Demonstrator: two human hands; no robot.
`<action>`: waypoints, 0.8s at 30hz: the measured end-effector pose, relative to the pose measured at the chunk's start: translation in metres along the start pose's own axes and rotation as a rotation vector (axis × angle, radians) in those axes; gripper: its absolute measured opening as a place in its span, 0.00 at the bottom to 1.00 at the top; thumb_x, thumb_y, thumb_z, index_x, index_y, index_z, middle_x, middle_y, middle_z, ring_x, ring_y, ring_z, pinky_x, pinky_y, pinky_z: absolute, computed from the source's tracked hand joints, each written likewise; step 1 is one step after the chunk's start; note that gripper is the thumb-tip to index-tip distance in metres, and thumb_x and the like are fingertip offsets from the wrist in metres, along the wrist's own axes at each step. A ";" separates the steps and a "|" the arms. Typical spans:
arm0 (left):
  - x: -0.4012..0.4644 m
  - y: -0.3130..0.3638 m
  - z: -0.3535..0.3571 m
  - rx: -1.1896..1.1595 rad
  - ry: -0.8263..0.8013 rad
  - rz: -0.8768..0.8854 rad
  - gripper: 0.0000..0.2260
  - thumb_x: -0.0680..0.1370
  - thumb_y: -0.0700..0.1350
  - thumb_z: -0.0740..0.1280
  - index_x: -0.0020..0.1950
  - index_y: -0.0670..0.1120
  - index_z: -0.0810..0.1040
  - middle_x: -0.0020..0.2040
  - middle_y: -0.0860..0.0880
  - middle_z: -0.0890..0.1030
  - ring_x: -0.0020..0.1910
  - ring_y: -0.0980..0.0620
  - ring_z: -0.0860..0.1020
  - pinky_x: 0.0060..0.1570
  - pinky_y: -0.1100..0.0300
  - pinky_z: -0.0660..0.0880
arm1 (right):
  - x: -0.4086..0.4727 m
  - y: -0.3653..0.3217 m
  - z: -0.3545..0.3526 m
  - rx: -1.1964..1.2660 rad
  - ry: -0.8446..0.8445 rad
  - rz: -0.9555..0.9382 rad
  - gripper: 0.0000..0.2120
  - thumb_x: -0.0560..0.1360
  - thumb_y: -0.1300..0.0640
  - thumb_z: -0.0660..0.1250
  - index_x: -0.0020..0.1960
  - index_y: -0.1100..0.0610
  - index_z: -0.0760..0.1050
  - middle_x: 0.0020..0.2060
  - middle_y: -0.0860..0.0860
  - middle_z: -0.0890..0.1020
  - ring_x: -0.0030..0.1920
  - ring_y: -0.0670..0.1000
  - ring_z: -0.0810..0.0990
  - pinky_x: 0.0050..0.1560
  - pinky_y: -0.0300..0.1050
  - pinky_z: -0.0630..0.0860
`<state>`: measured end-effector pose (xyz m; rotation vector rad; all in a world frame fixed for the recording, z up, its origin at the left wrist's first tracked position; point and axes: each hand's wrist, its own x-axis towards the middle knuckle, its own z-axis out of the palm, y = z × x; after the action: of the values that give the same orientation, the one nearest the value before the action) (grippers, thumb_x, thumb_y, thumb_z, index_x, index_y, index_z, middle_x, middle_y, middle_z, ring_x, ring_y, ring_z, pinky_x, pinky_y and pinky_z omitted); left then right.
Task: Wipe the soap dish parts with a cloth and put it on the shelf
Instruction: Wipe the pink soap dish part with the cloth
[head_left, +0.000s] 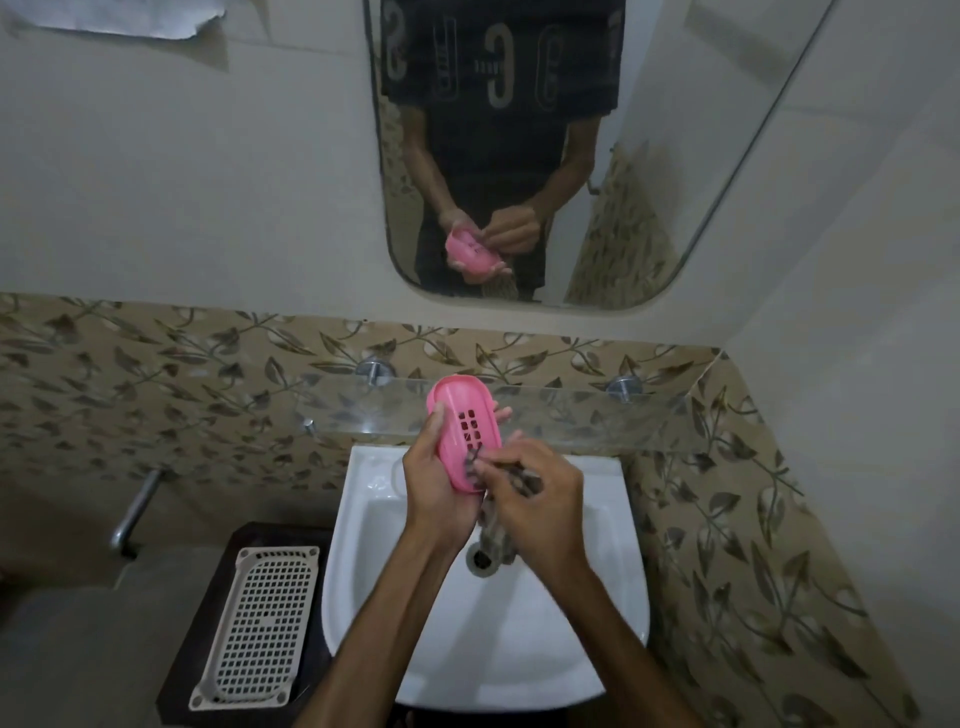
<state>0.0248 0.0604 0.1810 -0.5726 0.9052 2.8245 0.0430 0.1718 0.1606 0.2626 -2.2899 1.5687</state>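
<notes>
Pink oval plastic soap dish part with slotted drain holes (464, 434): held at the centre of the frame, above the far rim of the basin, tilted with its perforated face toward the camera. It is gripped by the left hand (435, 483), thumb along its left edge and fingertips seen past its right edge.

Grey patterned cloth (496, 538): pinched in the curled fingers of the right hand (540, 499), just right of centre; one end is pressed against the lower part of the pink part, the rest hangs down toward the drain.

White ceramic wash basin (597, 571): set in the lower centre of the frame, beneath both forearms.

Clear glass shelf on two chrome wall brackets (597, 415): mounted across the middle of the frame, directly behind the held part, against a band of leaf-patterned beige wall tile (156, 374).

Cream rectangular plastic grid tray (260, 626): laid on a dark brown surface at the lower left, beside the basin.

Chrome tap (132, 512): fixed to the wall at the left.

Rounded wall mirror (519, 156): hung at the upper centre; a dark printed shirt, both hands and the pink part are reflected in it.
</notes>
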 end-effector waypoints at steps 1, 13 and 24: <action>-0.001 0.002 0.000 0.008 -0.017 0.002 0.29 0.78 0.57 0.63 0.70 0.37 0.76 0.67 0.30 0.79 0.57 0.37 0.80 0.58 0.47 0.78 | 0.006 0.002 -0.005 0.023 0.007 0.057 0.07 0.71 0.65 0.80 0.47 0.55 0.87 0.44 0.48 0.87 0.47 0.45 0.86 0.51 0.42 0.83; 0.000 0.003 -0.003 0.113 -0.067 0.073 0.28 0.80 0.52 0.61 0.74 0.36 0.72 0.68 0.30 0.79 0.70 0.30 0.75 0.74 0.35 0.69 | -0.003 0.007 -0.030 -0.145 -0.095 -0.145 0.11 0.73 0.67 0.78 0.55 0.61 0.87 0.50 0.53 0.88 0.52 0.48 0.86 0.55 0.46 0.83; 0.007 0.002 -0.001 0.164 -0.083 0.215 0.31 0.78 0.52 0.61 0.77 0.35 0.68 0.67 0.29 0.78 0.68 0.30 0.77 0.70 0.38 0.73 | 0.000 -0.015 -0.006 -0.004 -0.116 -0.065 0.09 0.73 0.67 0.77 0.51 0.57 0.88 0.47 0.48 0.88 0.51 0.42 0.85 0.58 0.36 0.80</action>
<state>0.0181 0.0587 0.1788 -0.3538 1.2359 2.8940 0.0492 0.1716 0.1755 0.4331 -2.3458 1.5539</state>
